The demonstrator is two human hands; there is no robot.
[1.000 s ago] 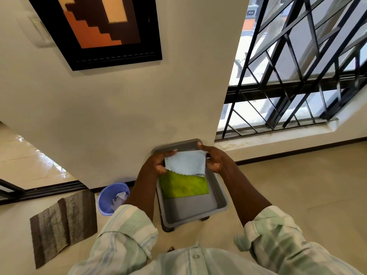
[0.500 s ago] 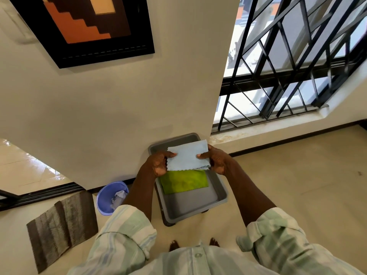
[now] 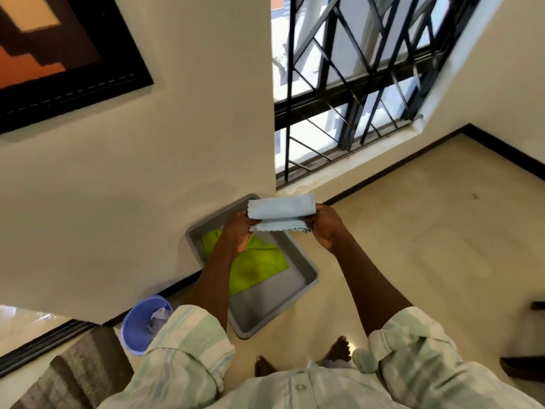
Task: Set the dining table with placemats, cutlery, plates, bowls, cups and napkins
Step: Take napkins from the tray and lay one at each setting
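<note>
A folded light blue napkin (image 3: pixel 280 209) is held up in the air between both hands, above the far end of a grey tray. My left hand (image 3: pixel 240 231) grips its left end and my right hand (image 3: pixel 326 228) grips its right end. The napkin is doubled over, with a zigzag-cut edge hanging below the fold. Underneath, the grey tray (image 3: pixel 265 308) sits on the floor against the wall. A bright green napkin (image 3: pixel 256 267) lies flat in it, partly hidden by my left forearm.
A blue bucket (image 3: pixel 138 326) with crumpled cloth inside stands left of the tray by the wall. A striped brown mat (image 3: pixel 76 373) lies at lower left. A barred window (image 3: pixel 354 98) and pale floor are to the right. My bare feet (image 3: pixel 339 349) stand behind the tray.
Both hands have lifted the blue napkin up off the tray and folded it over into a narrower strip. The view has shifted right and closer.
</note>
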